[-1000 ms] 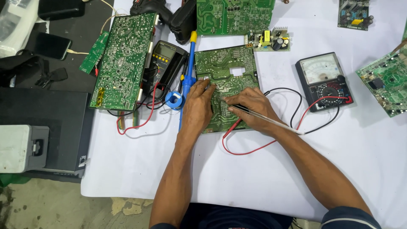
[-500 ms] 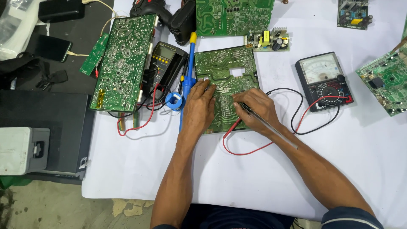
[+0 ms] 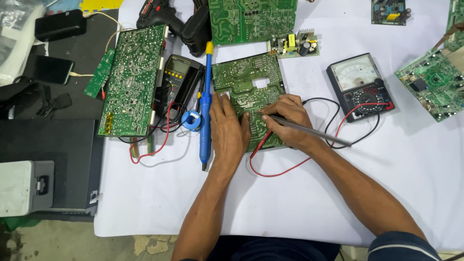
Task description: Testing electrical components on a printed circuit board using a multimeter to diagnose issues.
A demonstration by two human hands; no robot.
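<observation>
A green circuit board (image 3: pixel 249 82) lies solder side up on the white table (image 3: pixel 299 208). My left hand (image 3: pixel 228 129) rests flat on the board's left part, fingers spread. My right hand (image 3: pixel 286 120) grips a thin grey probe (image 3: pixel 314 131) like a pen, its tip on the board near the middle. Red and black leads (image 3: pixel 270 170) run from under my hands towards an analog multimeter (image 3: pixel 360 86) at the right. A blue soldering iron (image 3: pixel 207 106) lies just left of my left hand, next to a blue solder spool (image 3: pixel 192 120).
A large green board (image 3: pixel 133 79) and a digital multimeter (image 3: pixel 178 79) lie at the left. More boards sit at the top (image 3: pixel 252 19) and the right edge (image 3: pixel 432 82). A black power drill (image 3: pixel 181 21) lies at the top. A phone (image 3: pixel 53 70) and grey boxes sit on the dark bench at the left.
My right hand has shifted the probe tip a little to the left on the board. My left hand stays flat on the board.
</observation>
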